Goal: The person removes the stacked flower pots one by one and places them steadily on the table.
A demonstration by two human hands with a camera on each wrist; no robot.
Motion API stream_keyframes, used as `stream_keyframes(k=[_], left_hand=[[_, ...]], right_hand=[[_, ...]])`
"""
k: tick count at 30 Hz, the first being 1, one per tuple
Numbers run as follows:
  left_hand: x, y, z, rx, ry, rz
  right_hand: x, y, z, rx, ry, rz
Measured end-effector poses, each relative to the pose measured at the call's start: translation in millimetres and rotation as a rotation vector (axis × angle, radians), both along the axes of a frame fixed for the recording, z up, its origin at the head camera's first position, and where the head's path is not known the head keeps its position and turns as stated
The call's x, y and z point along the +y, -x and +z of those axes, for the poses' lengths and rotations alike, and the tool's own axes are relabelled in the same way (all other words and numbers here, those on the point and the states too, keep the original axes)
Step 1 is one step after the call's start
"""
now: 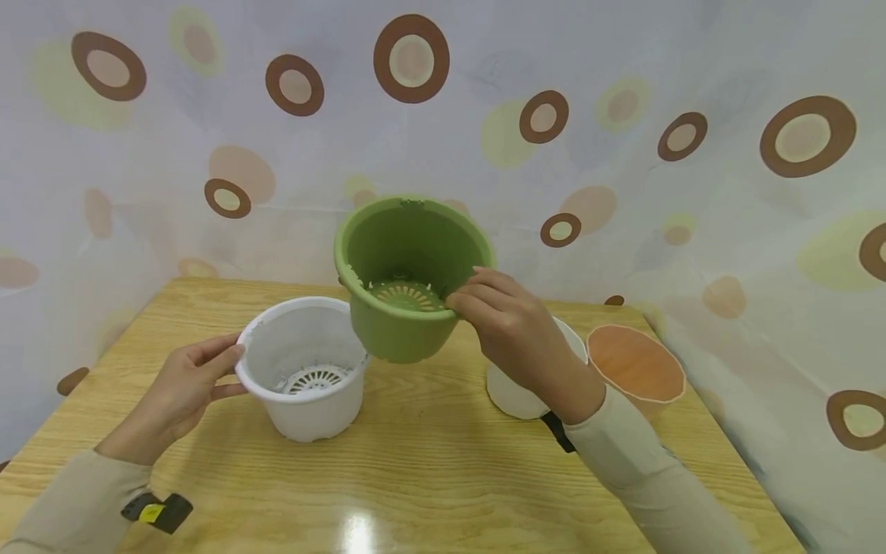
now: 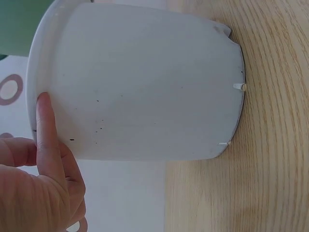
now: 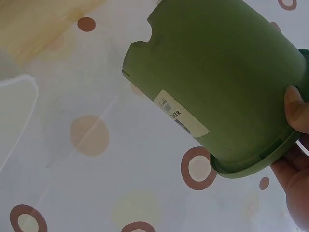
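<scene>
A green plastic flowerpot (image 1: 408,331) with a slotted bottom is held up in the air, tilted so its mouth faces the head camera. My right hand (image 1: 508,323) grips its rim at the right side. In the right wrist view, a paper label (image 3: 181,113) shows on the green pot's wall. To its left, a white plastic flowerpot (image 1: 311,415) rests upright on the table, its slotted bottom visible inside. My left hand (image 1: 183,388) pinches the white pot's left rim, with the thumb (image 2: 47,130) along the outside in the left wrist view.
Behind my right forearm stands a second white pot (image 1: 512,392), partly hidden. Right of it is an orange pot (image 1: 637,365) with a pale scalloped rim. The wooden table (image 1: 415,477) backs onto a wall covering (image 1: 443,138) with printed circles.
</scene>
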State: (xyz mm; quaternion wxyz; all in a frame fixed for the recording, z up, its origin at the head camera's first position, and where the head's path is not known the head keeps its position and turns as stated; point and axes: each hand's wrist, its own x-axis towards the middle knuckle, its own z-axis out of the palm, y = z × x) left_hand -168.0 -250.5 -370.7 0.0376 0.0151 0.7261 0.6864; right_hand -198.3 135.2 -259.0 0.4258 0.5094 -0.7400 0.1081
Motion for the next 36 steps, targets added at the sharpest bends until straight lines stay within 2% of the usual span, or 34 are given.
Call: stream_keyframes(k=[8, 14, 22, 29, 36], left_hand=[[-0.4, -0.4, -0.9, 0.004, -0.003, 0.003], [-0.9, -0.7, -1.7, 0.003, -0.059, 0.007], [-0.5, -1.0, -1.2, 0.007, -0.071, 0.004], [1.0, -1.3, -0.7, 0.002, -0.007, 0.017], [1.7, -1.4, -1.0, -0.006, 0.007, 0.042]], right_hand=[[10.5, 2.2, -5.4, -0.021, -0.006, -0.009], [16.0, 2.6, -9.4, -0.020, -0.029, -0.039], [22.3, 4.8, -13.6, -0.027, -0.058, -0.058], [27.6, 7.2, -21.3, -0.033, -0.094, -0.078], [29.2, 10.7, -33.4, -0.079, -0.107, -0.089]])
